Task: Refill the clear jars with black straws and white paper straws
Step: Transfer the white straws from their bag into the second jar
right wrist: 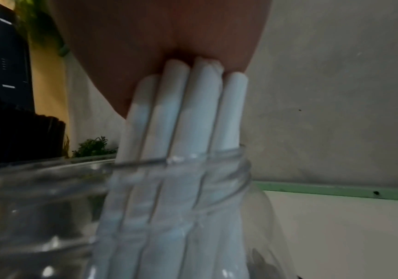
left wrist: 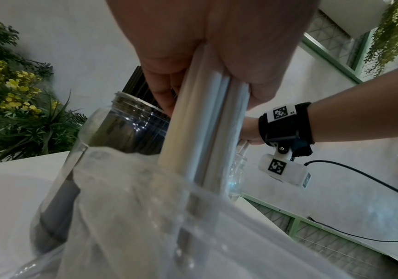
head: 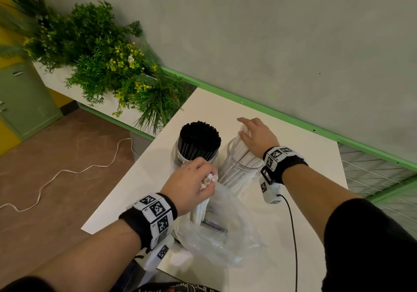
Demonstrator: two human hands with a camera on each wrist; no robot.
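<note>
Glossy clear plastic jars [head: 242, 167], matt paper straws [right wrist: 193, 113], smooth white table [head: 293, 133]

two jars, two kinds of straw

i count two clear jars: the black-straw jar [head: 195, 156] and the white-straw jar [head: 242, 167]. one plastic bag [head: 225, 235]. my left hand [head: 191, 185] shows four straw ends [head: 208, 180]; the black straws [head: 199, 138] are too many to count.

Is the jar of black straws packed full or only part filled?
Full: in the head view the black straws fill the left jar's mouth as one dense bundle, with no gap visible.
</note>
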